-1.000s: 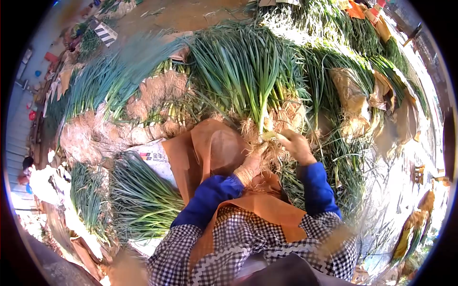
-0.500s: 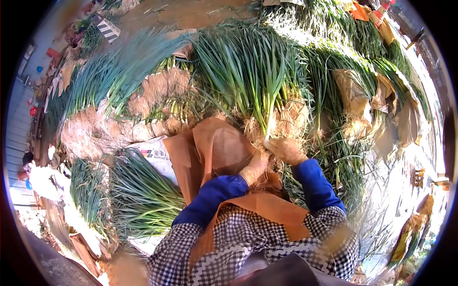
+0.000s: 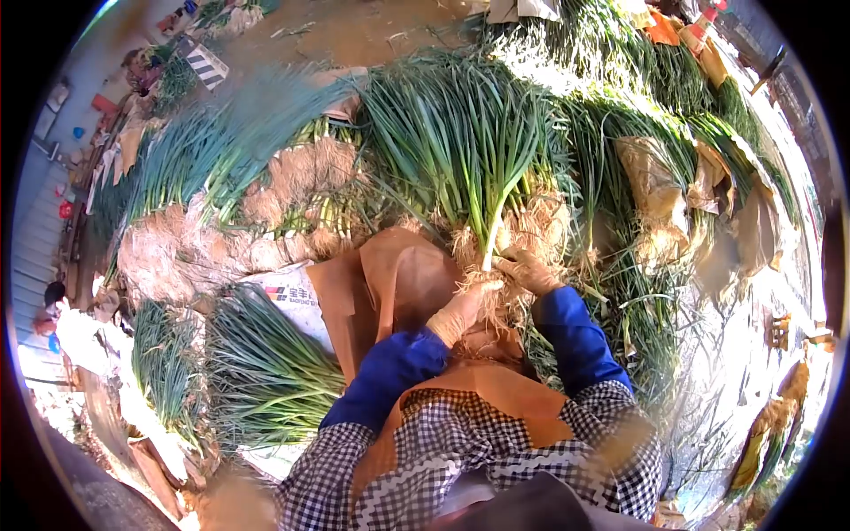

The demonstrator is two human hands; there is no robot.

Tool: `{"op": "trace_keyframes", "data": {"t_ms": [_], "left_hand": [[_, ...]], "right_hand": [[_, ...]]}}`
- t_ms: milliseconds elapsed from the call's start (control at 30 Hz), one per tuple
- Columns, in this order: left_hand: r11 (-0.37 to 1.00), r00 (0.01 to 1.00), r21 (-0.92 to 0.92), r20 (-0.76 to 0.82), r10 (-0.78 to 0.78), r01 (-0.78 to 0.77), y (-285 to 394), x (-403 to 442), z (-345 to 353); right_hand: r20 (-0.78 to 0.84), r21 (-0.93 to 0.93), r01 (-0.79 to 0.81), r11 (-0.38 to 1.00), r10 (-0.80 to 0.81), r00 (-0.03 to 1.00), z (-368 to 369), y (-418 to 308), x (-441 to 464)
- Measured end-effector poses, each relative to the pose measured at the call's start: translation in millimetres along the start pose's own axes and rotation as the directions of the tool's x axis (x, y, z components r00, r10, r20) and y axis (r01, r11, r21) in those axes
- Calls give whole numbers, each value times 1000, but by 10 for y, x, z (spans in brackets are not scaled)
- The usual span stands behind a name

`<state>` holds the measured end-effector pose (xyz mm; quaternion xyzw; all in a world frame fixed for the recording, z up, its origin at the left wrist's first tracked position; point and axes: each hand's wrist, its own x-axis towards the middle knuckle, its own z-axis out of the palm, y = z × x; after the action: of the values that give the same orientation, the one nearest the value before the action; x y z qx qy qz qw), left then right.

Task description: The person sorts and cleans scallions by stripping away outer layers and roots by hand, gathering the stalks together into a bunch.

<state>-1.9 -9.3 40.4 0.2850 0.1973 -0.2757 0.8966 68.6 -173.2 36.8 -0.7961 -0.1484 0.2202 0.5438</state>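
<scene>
A green onion stalk (image 3: 490, 239) stands out in front of a fanned heap of long green onions (image 3: 452, 142), its white root end toward me. My left hand (image 3: 467, 310) is closed round the roots at its lower end. Just to the right, my right hand (image 3: 529, 270) has its fingers pressed together against the white stem; whether they grip the stalk or a loose leaf is too small to tell. Pale stringy roots (image 3: 505, 310) hang between and below both hands. An orange-brown cloth (image 3: 412, 283) lies beneath and left of my left hand.
Bundles with bushy roots (image 3: 168, 252) lie at the left. Another pile of green onions (image 3: 266, 367) rests near a printed white sack (image 3: 301, 301) at the lower left. Paper-wrapped bundles (image 3: 651, 177) are at the right, and a striped board (image 3: 205, 64) is at the upper left.
My right hand has moved left and up, closer to the stem, after a piece of pale leaf was in its fingers a second ago. My left hand has shifted slightly and stays on the roots.
</scene>
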Motion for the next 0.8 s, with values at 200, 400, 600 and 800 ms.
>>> {"op": "trace_keyframes", "data": {"t_ms": [200,400,600,800], "left_hand": [[292,847,832,335,413,-472,50,415,-379],[950,957,-217,138,256,-223,421,-309,57],[931,998,-359,4,68,-62,-60,-253,186],[934,997,-355,77,-13,40,-79,-257,-62]], "right_hand": [[-294,-291,-9,957,-81,952,172,-619,-255],[-598,224,159,961,7,801,3,-98,-426],[-220,-791,163,590,-523,824,356,-195,-299],[-188,338,-127,933,199,962,-37,-182,75]]}}
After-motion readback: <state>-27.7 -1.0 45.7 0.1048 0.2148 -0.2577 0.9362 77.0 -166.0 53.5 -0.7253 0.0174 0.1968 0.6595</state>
